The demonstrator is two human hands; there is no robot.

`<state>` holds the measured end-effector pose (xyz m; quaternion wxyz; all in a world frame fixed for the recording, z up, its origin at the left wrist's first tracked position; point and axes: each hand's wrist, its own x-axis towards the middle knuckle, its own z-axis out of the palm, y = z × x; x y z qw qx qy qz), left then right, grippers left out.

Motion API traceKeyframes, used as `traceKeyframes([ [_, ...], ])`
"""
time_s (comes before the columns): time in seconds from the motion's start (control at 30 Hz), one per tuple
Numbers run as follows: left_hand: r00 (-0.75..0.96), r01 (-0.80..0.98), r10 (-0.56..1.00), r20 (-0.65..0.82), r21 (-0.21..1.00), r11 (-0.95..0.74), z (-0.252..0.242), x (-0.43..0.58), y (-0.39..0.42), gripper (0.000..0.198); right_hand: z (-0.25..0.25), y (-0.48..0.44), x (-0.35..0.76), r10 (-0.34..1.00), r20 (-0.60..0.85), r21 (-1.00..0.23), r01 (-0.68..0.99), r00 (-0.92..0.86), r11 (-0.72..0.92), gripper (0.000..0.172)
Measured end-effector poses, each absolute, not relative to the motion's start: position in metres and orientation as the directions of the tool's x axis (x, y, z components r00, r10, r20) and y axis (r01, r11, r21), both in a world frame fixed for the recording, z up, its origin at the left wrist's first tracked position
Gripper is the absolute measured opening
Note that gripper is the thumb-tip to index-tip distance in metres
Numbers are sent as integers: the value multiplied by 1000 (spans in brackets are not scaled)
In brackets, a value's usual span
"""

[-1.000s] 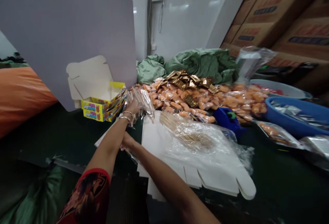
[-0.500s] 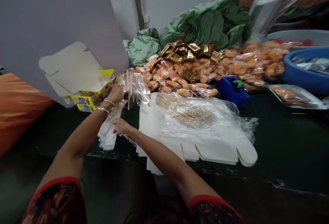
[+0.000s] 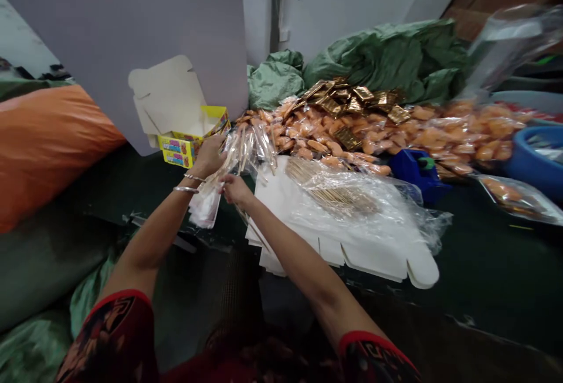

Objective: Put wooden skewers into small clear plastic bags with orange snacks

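Observation:
My left hand [image 3: 211, 157], with bangles at the wrist, is closed at the edge of a clear plastic bag [image 3: 215, 182], its fingertips partly hidden. Just right of it, my right hand [image 3: 237, 189] is pinched closed, and thin wooden sticks [image 3: 257, 230] slant down from beneath it. Clear bags with pale sticks [image 3: 248, 148] lie just beyond both hands. Behind my left hand stands a yellow printed box [image 3: 178, 151] with its white lid raised. More flat clear bags [image 3: 204, 212] rest below the hands.
To the right, loose wooden sticks [image 3: 338, 198] lie on plastic over stacked white cardboard [image 3: 373, 257]. Orange wrapped pieces [image 3: 308, 131] and gold packets [image 3: 347, 98] are heaped behind. A blue tape dispenser [image 3: 413, 175] and a blue basin [image 3: 534, 157] stand farther right.
My view has turned left, so the scene sits farther right. My right hand has come up closer to my left hand. The left hand has moved off the yellow box's side toward the bags.

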<state>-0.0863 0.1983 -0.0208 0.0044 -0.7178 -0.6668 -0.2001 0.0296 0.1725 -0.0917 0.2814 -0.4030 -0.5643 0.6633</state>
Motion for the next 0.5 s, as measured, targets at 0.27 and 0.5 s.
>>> traceKeyframes([
  [0.27, -363, 110, 897, 251, 968, -226, -52, -37, 56, 45, -58, 127, 73, 926, 351, -934, 27, -138, 357, 31],
  [0.5, -247, -249, 951, 186, 936, -248, -42, 1, 56, 22, -50, 78, 111, 956, 222, -933, -327, -193, 150, 33],
])
